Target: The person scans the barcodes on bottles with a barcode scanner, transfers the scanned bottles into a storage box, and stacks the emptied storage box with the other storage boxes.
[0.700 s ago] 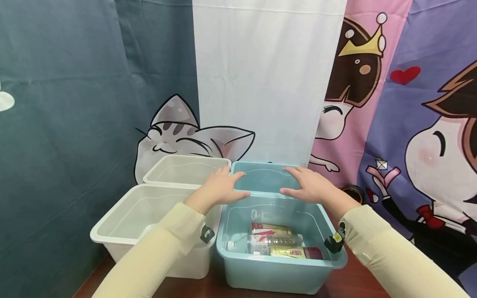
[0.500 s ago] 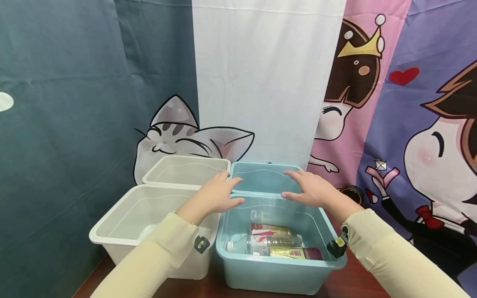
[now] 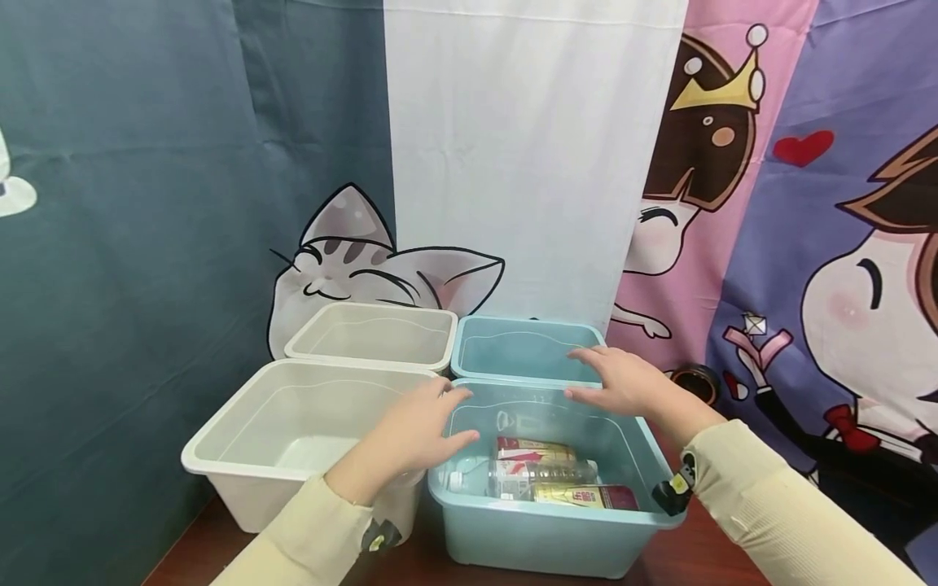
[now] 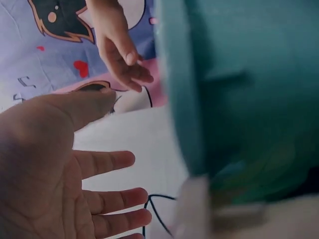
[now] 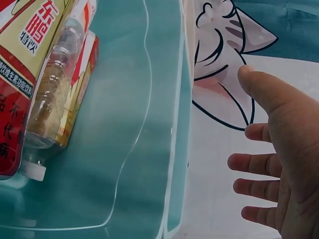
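Observation:
My left hand hovers over the neighbouring rims of the front white bin and the front blue bin, fingers spread, holding nothing. Above the blue bins' right side is my right hand, also holding nothing, its thumb and fingers extended. Inside the front blue bin lie a clear plastic bottle on its side and two red-and-gold drink cartons, one nearer and one behind. The right wrist view shows the bottle between the cartons. Both palms face inward.
A front white bin stands left of the blue one. Behind them are a rear white bin and a rear blue bin. A printed curtain hangs behind. A dark round object sits at right.
My left hand has come down and toward me, from near the rear bins to over the front rims. My right hand has lowered slightly and shifted right. The bin contents lie unmoved.

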The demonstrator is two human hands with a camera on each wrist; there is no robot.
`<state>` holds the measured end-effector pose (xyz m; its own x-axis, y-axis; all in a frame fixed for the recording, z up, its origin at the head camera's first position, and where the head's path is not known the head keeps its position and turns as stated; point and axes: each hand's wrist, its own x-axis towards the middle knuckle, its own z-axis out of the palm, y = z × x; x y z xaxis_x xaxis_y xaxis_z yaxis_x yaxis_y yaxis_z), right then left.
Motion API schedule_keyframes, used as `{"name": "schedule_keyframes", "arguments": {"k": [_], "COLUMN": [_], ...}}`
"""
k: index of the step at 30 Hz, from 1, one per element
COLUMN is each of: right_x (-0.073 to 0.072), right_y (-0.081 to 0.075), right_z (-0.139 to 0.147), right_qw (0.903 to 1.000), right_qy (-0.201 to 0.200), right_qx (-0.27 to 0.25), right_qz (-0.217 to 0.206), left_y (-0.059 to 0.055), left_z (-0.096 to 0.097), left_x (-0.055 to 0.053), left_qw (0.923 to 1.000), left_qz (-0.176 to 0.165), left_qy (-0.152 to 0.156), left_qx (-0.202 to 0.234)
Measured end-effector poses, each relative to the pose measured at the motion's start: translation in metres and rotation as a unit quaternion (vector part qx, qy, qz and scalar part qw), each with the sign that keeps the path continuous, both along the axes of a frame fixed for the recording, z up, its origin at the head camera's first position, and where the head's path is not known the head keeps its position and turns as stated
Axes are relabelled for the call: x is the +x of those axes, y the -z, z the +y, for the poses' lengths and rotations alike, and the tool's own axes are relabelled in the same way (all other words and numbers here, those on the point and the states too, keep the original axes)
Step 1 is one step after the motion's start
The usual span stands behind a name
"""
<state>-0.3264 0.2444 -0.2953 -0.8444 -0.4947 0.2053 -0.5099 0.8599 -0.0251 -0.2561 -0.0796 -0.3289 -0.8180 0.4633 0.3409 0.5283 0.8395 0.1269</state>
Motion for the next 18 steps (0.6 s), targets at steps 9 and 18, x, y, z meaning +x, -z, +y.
{"name": "schedule_keyframes", "arguments": {"k": [9,18], "right_x": [-0.002,-0.001], "right_y": [0.004,0.017], "right_z": [0.006,0.030], "right_qw": [0.9993,0.9866], "right_qy": [0.030,0.141], "right_qx": [-0.018,0.001], "right_qz": [-0.014,-0.082], "left_y": [0.022,0.034], "left_z": [0.009,0.011], "left_x": [0.012,0.020], "left_qw": [0.9989,0.9968], "left_qz": [-0.002,-0.067], "left_qy": [0.046,0.044], "left_qx": [0.002,-0.006]}}
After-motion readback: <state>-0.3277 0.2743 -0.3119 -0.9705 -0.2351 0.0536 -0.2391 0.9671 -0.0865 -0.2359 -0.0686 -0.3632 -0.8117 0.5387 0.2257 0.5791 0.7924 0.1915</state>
